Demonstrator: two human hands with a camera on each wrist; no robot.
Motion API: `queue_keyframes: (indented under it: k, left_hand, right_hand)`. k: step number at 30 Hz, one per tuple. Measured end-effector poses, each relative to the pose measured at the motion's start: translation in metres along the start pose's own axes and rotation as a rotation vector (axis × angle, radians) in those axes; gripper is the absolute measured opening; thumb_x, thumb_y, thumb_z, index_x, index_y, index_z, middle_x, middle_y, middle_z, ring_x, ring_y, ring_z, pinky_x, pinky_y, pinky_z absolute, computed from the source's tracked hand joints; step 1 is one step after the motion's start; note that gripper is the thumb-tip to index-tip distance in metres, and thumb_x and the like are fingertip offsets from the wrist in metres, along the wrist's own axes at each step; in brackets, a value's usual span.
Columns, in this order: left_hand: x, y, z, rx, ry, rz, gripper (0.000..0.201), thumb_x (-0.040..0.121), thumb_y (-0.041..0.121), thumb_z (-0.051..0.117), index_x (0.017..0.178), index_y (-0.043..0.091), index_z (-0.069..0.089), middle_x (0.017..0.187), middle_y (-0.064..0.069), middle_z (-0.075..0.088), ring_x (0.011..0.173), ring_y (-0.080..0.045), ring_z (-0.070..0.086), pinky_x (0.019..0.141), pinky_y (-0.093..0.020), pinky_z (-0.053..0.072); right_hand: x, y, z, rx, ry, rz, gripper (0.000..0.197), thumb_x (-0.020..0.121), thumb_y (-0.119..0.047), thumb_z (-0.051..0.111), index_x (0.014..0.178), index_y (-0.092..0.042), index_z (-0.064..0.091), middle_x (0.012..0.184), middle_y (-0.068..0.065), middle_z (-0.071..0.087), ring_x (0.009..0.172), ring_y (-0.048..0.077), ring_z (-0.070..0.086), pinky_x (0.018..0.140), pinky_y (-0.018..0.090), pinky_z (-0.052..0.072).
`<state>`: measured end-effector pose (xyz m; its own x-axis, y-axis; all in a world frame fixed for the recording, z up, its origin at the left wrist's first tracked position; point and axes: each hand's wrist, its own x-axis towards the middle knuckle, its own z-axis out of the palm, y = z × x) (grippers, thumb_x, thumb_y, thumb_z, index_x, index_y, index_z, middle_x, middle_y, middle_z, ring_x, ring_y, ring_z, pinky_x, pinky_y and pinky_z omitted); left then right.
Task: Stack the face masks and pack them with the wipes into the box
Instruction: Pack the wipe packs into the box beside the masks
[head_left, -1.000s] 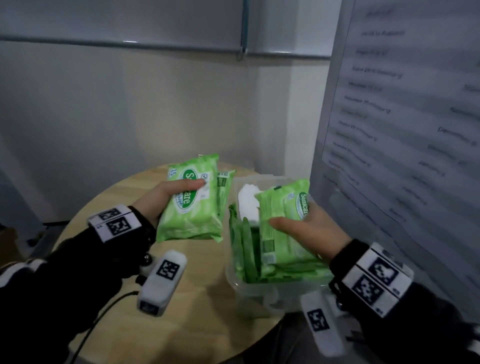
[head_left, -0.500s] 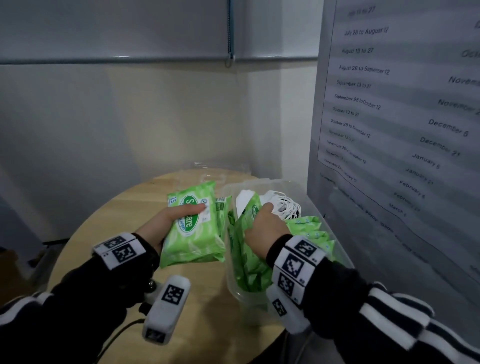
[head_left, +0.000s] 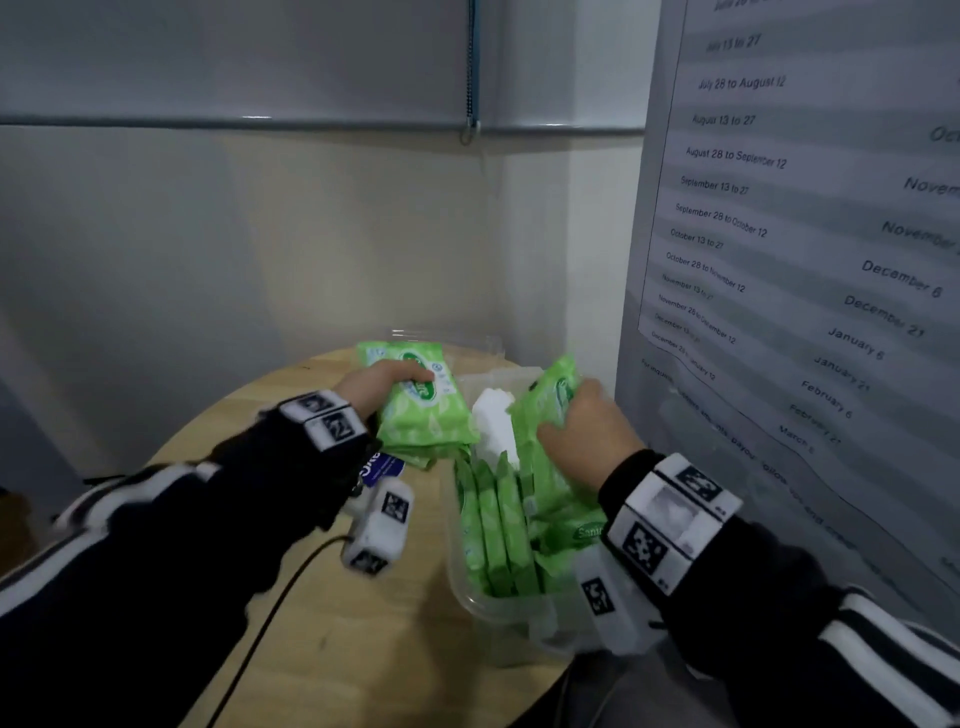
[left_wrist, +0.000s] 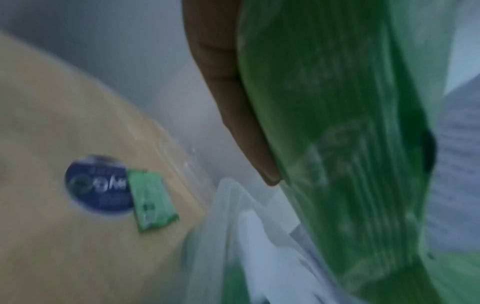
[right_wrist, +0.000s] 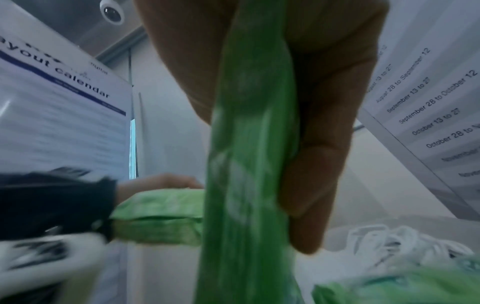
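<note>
several wipes packs (head_left: 498, 525) upright in box (head_left: 467, 597).

the left wrist view is blurred: the blue round label (left_wrist: 100, 186) on the table cannot be read. the right hand (head_left: 584, 441) hides much of the box (head_left: 485, 605) contents.

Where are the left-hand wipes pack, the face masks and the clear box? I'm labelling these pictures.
left-hand wipes pack (head_left: 423, 410): head view, green front below the logo.
face masks (head_left: 492, 423): head view, white stack's top.
clear box (head_left: 470, 603): head view, near-left rim.
</note>
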<state>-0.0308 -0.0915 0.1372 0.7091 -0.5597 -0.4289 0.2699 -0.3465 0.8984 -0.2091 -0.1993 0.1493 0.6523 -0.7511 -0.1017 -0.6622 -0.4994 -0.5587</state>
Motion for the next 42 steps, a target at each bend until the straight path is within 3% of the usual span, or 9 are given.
queue_keyframes:
  k: [4,9,14,21,25,31,34,38,42]
  left_hand:
    - [0.041,0.022,0.013,0.343,0.216,0.124,0.083,0.04,0.036,0.083,0.112,0.004,0.057,0.104,-0.014,0.064,0.086,-0.031,0.064,0.078,-0.043,0.055]
    - [0.053,0.032,0.039,0.648,0.242,0.152,0.084,0.071,0.025,0.079,0.136,0.0,0.033,0.131,-0.016,0.046,0.119,-0.033,0.048,0.094,-0.036,0.043]
    - [0.071,0.009,0.029,0.514,0.211,0.058,0.097,0.054,0.037,0.083,0.133,0.003,0.039,0.122,-0.014,0.053,0.101,-0.034,0.055,0.077,-0.038,0.047]
    - [0.132,-0.027,-0.013,0.385,0.196,0.0,0.121,0.009,0.052,0.085,0.118,0.007,0.059,0.102,-0.016,0.068,0.086,-0.037,0.067,0.079,-0.05,0.055]
    - [0.071,-0.011,0.007,0.343,0.211,0.017,0.105,0.032,0.043,0.086,0.122,0.001,0.054,0.108,-0.019,0.065,0.086,-0.033,0.064,0.063,-0.032,0.051]
    - [0.053,-0.009,0.017,0.335,0.199,0.002,0.101,0.041,0.043,0.083,0.126,0.002,0.05,0.115,-0.021,0.061,0.098,-0.037,0.062,0.059,-0.029,0.044]
    - [0.052,-0.01,0.018,0.338,0.235,-0.011,0.083,0.065,0.035,0.08,0.13,-0.002,0.045,0.125,-0.022,0.055,0.111,-0.036,0.056,0.052,-0.026,0.035]
    - [0.053,-0.009,0.018,0.249,0.243,-0.009,0.079,0.066,0.03,0.08,0.13,-0.003,0.046,0.128,-0.023,0.055,0.113,-0.036,0.056,0.054,-0.025,0.036]
    - [0.05,-0.004,0.012,0.216,0.224,-0.006,0.094,0.047,0.039,0.085,0.126,0.002,0.051,0.119,-0.021,0.06,0.096,-0.033,0.062,0.055,-0.027,0.044]
  right_hand:
    - [-0.001,0.004,0.024,-0.147,-0.123,-0.001,0.054,0.093,-0.008,0.046,0.139,0.004,0.02,0.129,0.019,0.051,0.119,0.031,0.051,0.087,0.031,0.042]
    - [0.001,0.007,0.03,-0.099,-0.186,-0.041,0.055,0.092,-0.007,0.046,0.138,0.001,0.018,0.118,0.017,0.057,0.108,0.03,0.057,0.071,0.027,0.037]
    - [-0.012,0.04,0.006,0.055,-0.115,-0.13,0.038,0.092,-0.014,0.051,0.125,-0.008,0.034,0.092,0.004,0.057,0.081,0.021,0.055,0.059,0.025,0.036]
    - [-0.031,0.105,-0.053,0.299,-0.252,-0.482,0.035,0.085,-0.013,0.066,0.117,-0.025,0.059,0.108,-0.011,0.07,0.1,0.004,0.065,0.092,0.028,0.051]
    - [-0.032,0.104,-0.049,0.089,-0.289,-0.659,0.042,0.079,-0.022,0.06,0.118,-0.036,0.055,0.111,-0.025,0.064,0.101,-0.008,0.06,0.089,0.013,0.046]
    - [-0.023,0.098,-0.021,-0.501,-0.337,-0.686,0.056,0.084,-0.021,0.052,0.138,-0.032,0.041,0.126,0.001,0.061,0.117,0.023,0.054,0.094,0.034,0.045]
    - [-0.014,0.094,-0.015,-0.523,-0.318,-0.676,0.057,0.085,-0.015,0.05,0.139,-0.031,0.04,0.128,0.003,0.058,0.119,0.025,0.052,0.094,0.036,0.046]
    - [-0.004,0.101,0.001,-0.492,-0.417,-0.611,0.054,0.084,-0.012,0.052,0.135,-0.022,0.044,0.127,0.005,0.057,0.117,0.026,0.052,0.094,0.036,0.045]
    - [-0.014,0.114,0.02,-0.562,-0.532,-0.619,0.078,0.074,-0.061,0.025,0.135,-0.015,0.041,0.13,0.004,0.044,0.119,0.022,0.042,0.1,0.035,0.037]
